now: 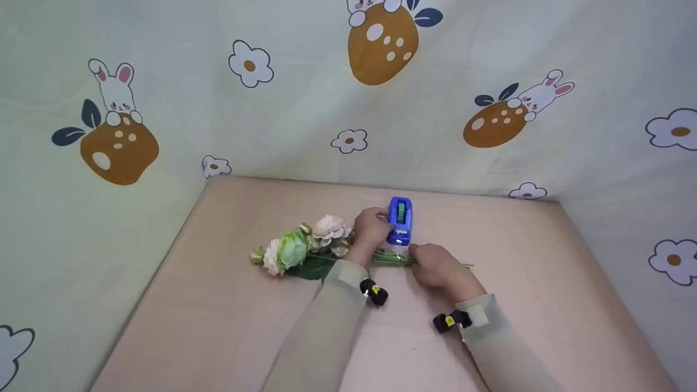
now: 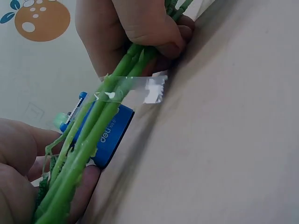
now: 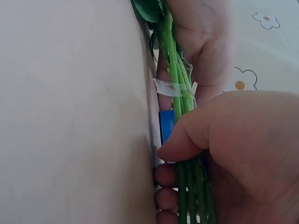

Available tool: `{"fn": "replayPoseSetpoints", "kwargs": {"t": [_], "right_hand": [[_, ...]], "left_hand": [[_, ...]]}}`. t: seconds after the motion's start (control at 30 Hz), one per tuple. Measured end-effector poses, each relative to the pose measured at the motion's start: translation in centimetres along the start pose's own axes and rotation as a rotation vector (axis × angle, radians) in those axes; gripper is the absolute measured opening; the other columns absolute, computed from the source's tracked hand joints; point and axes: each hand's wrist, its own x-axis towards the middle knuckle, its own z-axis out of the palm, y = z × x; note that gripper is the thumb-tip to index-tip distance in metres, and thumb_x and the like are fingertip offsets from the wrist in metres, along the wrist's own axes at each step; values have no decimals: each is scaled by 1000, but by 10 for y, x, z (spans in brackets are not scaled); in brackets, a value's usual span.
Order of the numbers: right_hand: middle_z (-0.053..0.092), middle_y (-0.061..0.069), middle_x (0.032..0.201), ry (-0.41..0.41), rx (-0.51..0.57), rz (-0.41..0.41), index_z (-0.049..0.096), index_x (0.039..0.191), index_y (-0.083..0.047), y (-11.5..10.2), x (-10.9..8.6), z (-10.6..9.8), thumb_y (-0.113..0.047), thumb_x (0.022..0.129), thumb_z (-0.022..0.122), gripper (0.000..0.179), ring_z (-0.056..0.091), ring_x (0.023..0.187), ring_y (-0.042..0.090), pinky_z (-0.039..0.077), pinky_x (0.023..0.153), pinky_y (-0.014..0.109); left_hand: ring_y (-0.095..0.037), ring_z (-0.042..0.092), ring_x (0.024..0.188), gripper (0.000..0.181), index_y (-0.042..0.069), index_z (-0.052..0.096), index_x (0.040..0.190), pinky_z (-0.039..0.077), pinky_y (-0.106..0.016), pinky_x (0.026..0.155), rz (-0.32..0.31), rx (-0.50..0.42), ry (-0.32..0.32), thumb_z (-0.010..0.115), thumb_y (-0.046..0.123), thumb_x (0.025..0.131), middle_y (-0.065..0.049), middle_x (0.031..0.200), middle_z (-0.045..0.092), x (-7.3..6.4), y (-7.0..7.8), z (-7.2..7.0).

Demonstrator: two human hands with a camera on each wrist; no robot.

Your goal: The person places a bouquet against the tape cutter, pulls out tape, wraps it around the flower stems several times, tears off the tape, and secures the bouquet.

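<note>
A bunch of artificial flowers lies sideways, its pale pink and green blooms [image 1: 294,247] at the left and green stems [image 2: 100,121] running right. My right hand [image 1: 435,265] grips the stems toward their cut end, thumb [image 3: 184,140] on the near side. A clear strip of tape [image 2: 152,88] sticks across the stems, with a jagged free end standing off them. Just beyond the stems stands a blue tape dispenser [image 1: 400,220] with a green roll. My left hand [image 1: 372,226] holds its left side, wrist over the bunch; the stems hide part of its fingers in the left wrist view.
A beige tabletop [image 1: 228,326] spreads around the work. Behind and at both sides hangs a pale cloth [image 1: 299,109] printed with rabbits, orange fruit and flowers, meeting the table's far edge just past the dispenser. Dark leaves [image 1: 313,268] lie under the left forearm.
</note>
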Motion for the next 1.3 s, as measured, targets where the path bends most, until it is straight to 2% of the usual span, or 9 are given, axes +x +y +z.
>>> {"fn": "replayPoseSetpoints", "kwargs": {"t": [0.23,0.37,0.5,0.77,0.93,1.03,1.1,1.2,1.3], "right_hand": [[66,5,83,-34,116,-23,70,91,-9,10,1,-1,-6,95,57,14,58,77,23,55,79,46],[67,3,89,-90,249,-28,73,98,-9,14,-1,-5,-10,97,58,15,57,79,20,50,77,39],[71,4,99,-128,351,-21,75,107,-8,19,-4,-10,-15,101,58,19,58,86,19,52,85,41],[67,0,93,-139,363,-91,74,100,-13,25,-4,-13,-17,106,61,15,56,83,16,48,82,36],[65,-1,95,-145,384,-94,71,99,-16,27,-1,-14,-19,107,60,14,56,86,16,45,84,35],[65,-1,96,-147,414,-78,72,100,-17,27,-1,-15,-18,107,60,13,56,88,17,45,85,37],[65,-1,96,-147,429,-67,72,100,-17,26,-2,-15,-18,107,60,13,56,88,17,45,85,37],[65,-1,96,-145,445,-60,72,102,-17,27,-3,-14,-18,107,61,13,56,88,17,45,84,37],[66,-1,98,-145,459,-44,73,104,-18,28,-5,-15,-19,107,61,13,56,90,18,45,85,36]], "left_hand": [[-22,76,100,32,11,81,118,60,-34,89,1,-8,-18,82,5,86,-7,108,82,1,0,-3],[-22,76,98,30,11,81,115,60,-34,89,-7,-7,-10,81,5,86,-7,106,82,1,-1,-3],[-24,76,99,27,10,81,113,59,-37,90,1,7,1,80,5,86,-8,106,82,1,-1,-4],[-21,74,101,26,12,81,117,59,-37,90,6,-4,31,73,6,92,-4,108,81,-1,10,-7],[-19,74,102,19,10,81,115,60,-36,90,30,-128,99,72,12,98,-4,106,80,-8,28,-20],[-19,73,100,17,9,81,114,60,-35,90,83,-199,101,71,13,100,-5,105,79,-19,39,-31],[-17,71,99,17,11,81,113,60,-35,90,142,-181,70,71,14,100,-3,104,78,-28,43,-37],[-15,70,96,15,12,81,111,59,-34,89,238,-89,1,73,16,98,-1,102,78,-46,40,-42],[-16,70,92,17,9,81,110,60,-33,85,357,121,-80,73,16,96,-5,102,78,-65,31,-44]]}}
